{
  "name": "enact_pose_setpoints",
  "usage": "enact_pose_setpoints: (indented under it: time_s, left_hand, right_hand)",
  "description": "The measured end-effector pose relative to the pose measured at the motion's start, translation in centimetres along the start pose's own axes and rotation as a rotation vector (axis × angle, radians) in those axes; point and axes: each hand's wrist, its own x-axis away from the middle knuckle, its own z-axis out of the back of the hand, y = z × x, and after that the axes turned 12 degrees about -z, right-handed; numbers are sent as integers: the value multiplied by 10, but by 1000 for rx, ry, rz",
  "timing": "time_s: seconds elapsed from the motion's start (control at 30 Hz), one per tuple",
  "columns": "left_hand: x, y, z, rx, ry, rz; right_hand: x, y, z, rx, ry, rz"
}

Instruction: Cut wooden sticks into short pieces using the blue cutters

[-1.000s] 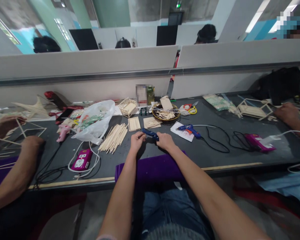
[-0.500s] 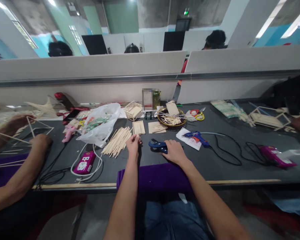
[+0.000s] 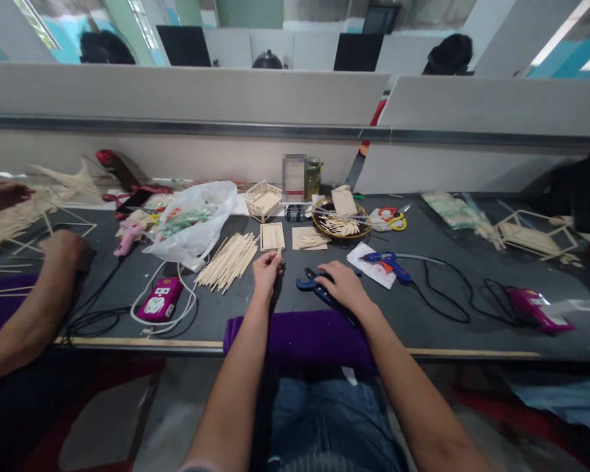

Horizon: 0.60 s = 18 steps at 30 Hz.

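A: Entry one, the tool?
B: Dark blue, two-armed, pliers-like hand tool. Lies on the dark grey tabletop, beneath the right hand and to the right of the left hand, apart from the latter.

A: Right hand, condition?
B: Palm down across the tool, fingers loosely bent and touching it. The palm hides the underside; cannot tell how firmly it grips.

A: Left hand?
B: Thumb and fingertips pressed together, pinching a short, pale wooden stick, its end showing above them.

A: Adjacent items?
B: Left of that hand, one loose heap of slender, pale wooden sticks. Just beyond the fingertips, one small, rectangular, pale wooden tray. Beside it, one flat, pale wooden board with short pieces on top. Right of the right hand, one blue-and-orange glue gun, partly over a white paper sheet. Nearest the body, one folded, purple cloth, beneath the forearms.
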Motion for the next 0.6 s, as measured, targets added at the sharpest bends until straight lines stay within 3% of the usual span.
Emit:
enact_pose_setpoints:
  time_s: [0.3, 0.6]
  left_hand:
    - [2, 1, 1, 8, -44, -7]
    - [3, -1, 0, 27, -33, -31]
  right_hand:
    - [-30, -38, 2, 252, -67, -84]
    - [-29, -52, -9, 382, -54, -93]
